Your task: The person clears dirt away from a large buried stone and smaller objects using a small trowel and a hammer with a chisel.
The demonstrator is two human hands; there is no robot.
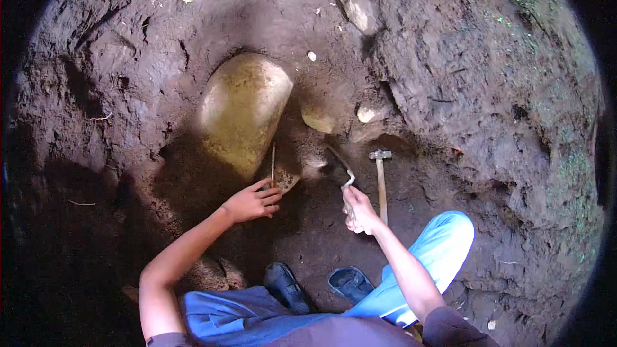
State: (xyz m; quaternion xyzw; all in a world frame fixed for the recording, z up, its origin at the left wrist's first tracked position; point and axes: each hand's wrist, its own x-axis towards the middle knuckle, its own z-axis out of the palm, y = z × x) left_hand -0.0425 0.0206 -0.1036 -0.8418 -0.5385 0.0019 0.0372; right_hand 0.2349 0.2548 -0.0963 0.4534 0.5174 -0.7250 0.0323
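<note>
My left hand [256, 202] is closed round a thin, straight tool [273, 162], its narrow shaft pointing away from me beside a large, smooth, yellowish stone [246, 106]. The stone is partly sunk in dark soil. In my right hand [360, 211] is a trowel [349, 177] with a crooked metal neck; its dark blade, seen nearly edge-on, reaches toward the soil among smaller stones. Just right of that hand lies a hammer [381, 173], metal head away from me and wooden handle toward me. A pale flat stone [288, 183] shows beside my left fingers.
Smaller half-buried stones include a yellowish one [317, 117] and a whitish one [367, 112]. A rough earth wall [475, 83] rises on the right, with green growth at its far edge. My dark shoes [286, 286] rest on the soil close to me. Deep shadow covers the left side.
</note>
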